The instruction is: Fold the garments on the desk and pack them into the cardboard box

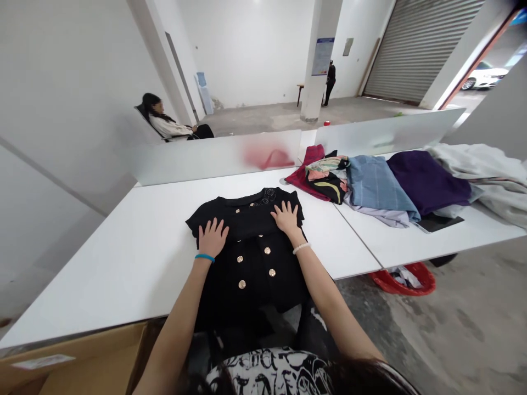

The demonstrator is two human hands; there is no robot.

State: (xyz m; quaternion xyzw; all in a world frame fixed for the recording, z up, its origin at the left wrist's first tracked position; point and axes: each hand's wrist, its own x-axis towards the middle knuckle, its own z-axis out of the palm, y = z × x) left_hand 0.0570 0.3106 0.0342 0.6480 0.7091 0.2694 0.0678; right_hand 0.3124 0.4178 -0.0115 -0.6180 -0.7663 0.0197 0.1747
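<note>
A black dress with gold buttons (251, 241) lies spread on the white table (123, 258), its lower part hanging over the near edge. My left hand (212, 237) rests flat on its left side, fingers spread, with a blue band on the wrist. My right hand (285, 216) presses flat near the right shoulder of the dress, fingers spread, with a bead bracelet on the wrist. Neither hand holds anything.
A pile of clothes (382, 184) in red, patterned, blue, purple and white lies on the adjoining table to the right. A red basket (405, 278) sits on the floor beneath it. A cardboard box (74, 365) stands at my lower left. One person sits beyond the frosted divider (214, 156); another stands far back.
</note>
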